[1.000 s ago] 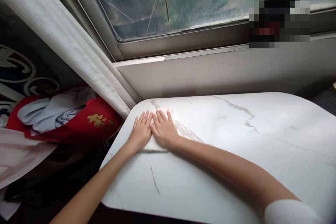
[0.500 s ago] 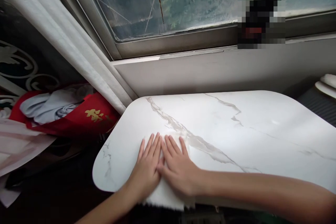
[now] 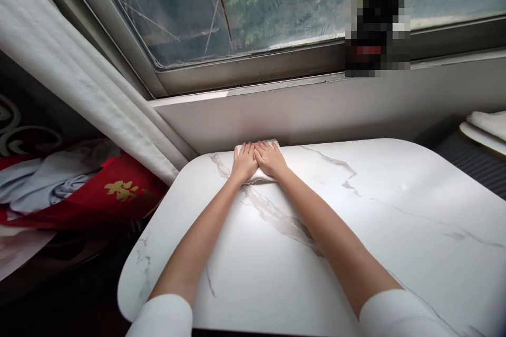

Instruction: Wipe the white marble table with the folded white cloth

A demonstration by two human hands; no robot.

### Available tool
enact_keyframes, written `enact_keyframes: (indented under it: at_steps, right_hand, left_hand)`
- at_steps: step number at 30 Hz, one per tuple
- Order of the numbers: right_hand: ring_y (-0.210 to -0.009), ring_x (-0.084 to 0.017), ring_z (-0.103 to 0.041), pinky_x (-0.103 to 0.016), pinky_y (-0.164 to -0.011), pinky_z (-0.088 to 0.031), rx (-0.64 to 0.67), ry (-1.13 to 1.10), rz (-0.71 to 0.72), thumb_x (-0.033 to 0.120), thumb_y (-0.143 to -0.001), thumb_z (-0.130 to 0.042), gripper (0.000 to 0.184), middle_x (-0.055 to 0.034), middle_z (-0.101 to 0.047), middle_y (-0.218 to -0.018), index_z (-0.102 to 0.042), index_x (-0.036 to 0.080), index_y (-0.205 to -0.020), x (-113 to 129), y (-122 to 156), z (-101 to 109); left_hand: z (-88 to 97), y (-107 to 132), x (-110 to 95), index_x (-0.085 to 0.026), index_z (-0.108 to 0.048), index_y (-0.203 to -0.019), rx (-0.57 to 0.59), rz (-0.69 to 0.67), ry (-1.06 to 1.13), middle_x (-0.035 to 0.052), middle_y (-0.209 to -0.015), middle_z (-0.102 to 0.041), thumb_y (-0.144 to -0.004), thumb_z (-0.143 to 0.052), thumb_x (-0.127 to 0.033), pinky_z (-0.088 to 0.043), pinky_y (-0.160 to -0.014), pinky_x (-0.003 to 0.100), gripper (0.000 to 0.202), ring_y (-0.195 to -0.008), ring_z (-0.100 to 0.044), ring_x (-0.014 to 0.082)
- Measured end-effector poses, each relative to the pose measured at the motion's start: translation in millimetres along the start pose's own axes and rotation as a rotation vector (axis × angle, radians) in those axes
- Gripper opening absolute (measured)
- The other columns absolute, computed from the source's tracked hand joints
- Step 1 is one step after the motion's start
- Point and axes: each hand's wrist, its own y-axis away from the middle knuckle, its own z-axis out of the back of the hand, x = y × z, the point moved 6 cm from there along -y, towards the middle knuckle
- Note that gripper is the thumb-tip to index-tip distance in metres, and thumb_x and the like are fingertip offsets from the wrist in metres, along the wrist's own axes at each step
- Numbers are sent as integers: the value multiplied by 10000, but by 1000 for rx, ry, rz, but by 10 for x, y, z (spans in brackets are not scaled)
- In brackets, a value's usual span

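My left hand [image 3: 245,162] lies flat on a thin white cloth [image 3: 261,176], fingers stretched toward the wall. Beside it, touching, my right hand [image 3: 271,158] presses on the same cloth, its fingers also out straight. The cloth has a ragged edge; I cannot tell whether it is fabric or paper. It rests at the far edge of a white table [image 3: 245,268] with grey-brown marble veins. Both my arms reach forward across the tabletop, and the hands cover most of the cloth.
Behind the table is a low pale wall [image 3: 308,105] beneath a window [image 3: 253,5]. A white curtain [image 3: 90,84] hangs at the left, near a red bag [image 3: 134,195] with grey clothing in it. White folded items [image 3: 488,129] lie at the far right.
Both hands have slid forward with the cloth, from the table's near edge to its far edge by the wall. My arms are now stretched out, with white sleeves showing.
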Motion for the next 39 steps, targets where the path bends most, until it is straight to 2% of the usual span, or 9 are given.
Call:
enact_keyframes:
  at_steps: [4,7,12,19,24,27,30,34,39]
  right_hand:
    - [-1377,-211,-230,-420,-1111,-92,-19,34,-27,288,-973,-192,509,-120,-326,-1486,-350,94,-1416,-20,132,33]
    - [-1384,-218,-216,-424,-1116,-92,-3,48,-3,292,-976,-192,511,-121,-312,-1492,-336,92,-1424,40,399,75]
    - [-1406,-239,-139,-460,-1132,-71,46,37,15,362,-981,-176,557,-126,-229,-1519,-259,75,-1451,184,1286,228]
    - [-1417,-220,-15,-500,-1157,-32,152,-27,127,435,-967,-235,621,-24,-53,-1542,18,201,-1483,395,2713,506]
    - [-1416,-213,-41,-486,-1161,-57,134,-34,155,394,-964,-276,675,-12,-32,-1537,162,228,-1449,410,3188,647]
    - [-1415,-224,-51,-490,-1157,-68,130,-39,146,402,-960,-282,665,-19,-71,-1535,116,222,-1461,383,3189,652]
    - [-1415,-205,-67,-482,-1155,-61,160,-22,62,417,-972,-212,594,-24,-101,-1535,3,196,-1481,214,2906,611]
    - [-1413,-172,-106,-437,-1154,-33,148,50,-29,391,-979,-132,572,-61,-174,-1531,-187,104,-1470,-233,2135,555]
    - [-1398,-184,-183,-418,-1138,-72,61,129,-70,287,-966,-161,540,-100,-269,-1508,-277,64,-1444,-868,1152,511]
  left_hand:
    - [-7,88,-105,-93,-304,-1429,-1,-15,0,116,-1501,-272,-948,-221,-235,-103,-1130,467,509,-1396,-190,235]
    - [17,332,-228,-81,-286,-1438,9,-2,-4,114,-1507,-255,-947,-212,-237,-92,-1134,465,520,-1403,-162,236]
    - [55,1122,-634,-50,-254,-1447,35,-86,15,135,-1513,-215,-920,-274,-241,-80,-1137,490,560,-1408,-126,262]
    - [218,2423,-1215,-125,-28,-1490,3,-402,116,138,-1527,-154,-916,-359,-284,-142,-1115,564,681,-1405,-103,301]
    - [336,2728,-1353,-143,-130,-1486,106,-512,138,123,-1513,-218,-957,-329,-322,-257,-1087,543,593,-1392,-188,298]
    - [296,2639,-1399,-118,-143,-1480,124,-541,133,133,-1513,-215,-974,-282,-315,-215,-1104,544,560,-1400,-156,283]
    - [176,2318,-1418,-91,-158,-1472,130,-538,132,138,-1515,-207,-977,-244,-312,-137,-1129,535,549,-1408,-121,262]
    - [0,1471,-1346,-36,-223,-1447,125,-408,101,144,-1512,-220,-956,-235,-268,-69,-1145,497,544,-1408,-132,237]
    - [-160,335,-1357,-19,-260,-1432,88,-325,49,132,-1507,-249,-943,-245,-260,-65,-1145,465,545,-1398,-179,228]
